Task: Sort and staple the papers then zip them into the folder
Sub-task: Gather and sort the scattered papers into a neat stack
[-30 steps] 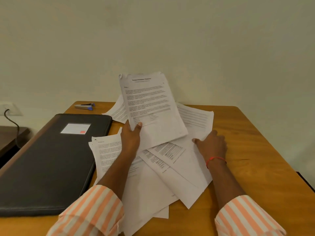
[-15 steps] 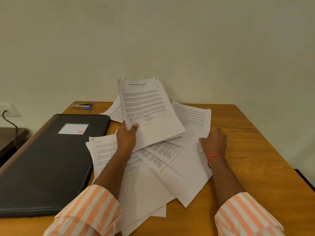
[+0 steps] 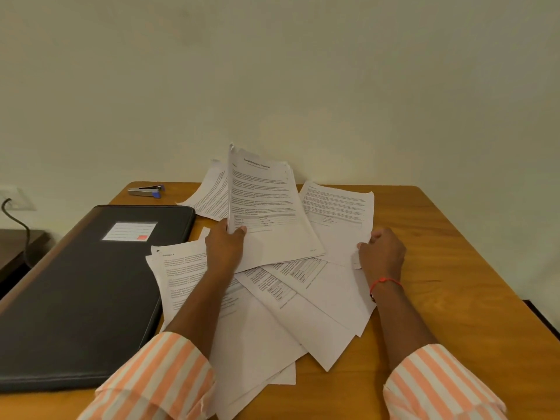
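Under the left hand [image 3: 225, 247], held sheets' [image 3: 266, 207] print blurs.

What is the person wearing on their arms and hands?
Both arms wear sleeves with orange and white stripes, the left sleeve and the right sleeve, pushed back from the wrists. A thin red thread bracelet circles the right wrist. The left hand and right hand are bare, no gloves.

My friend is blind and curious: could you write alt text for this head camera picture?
A person's left hand holds up a printed sheet over loose papers scattered on a wooden table, while the right hand pinches the edge of another page. A closed black folder lies to the left, with a stapler beyond it.
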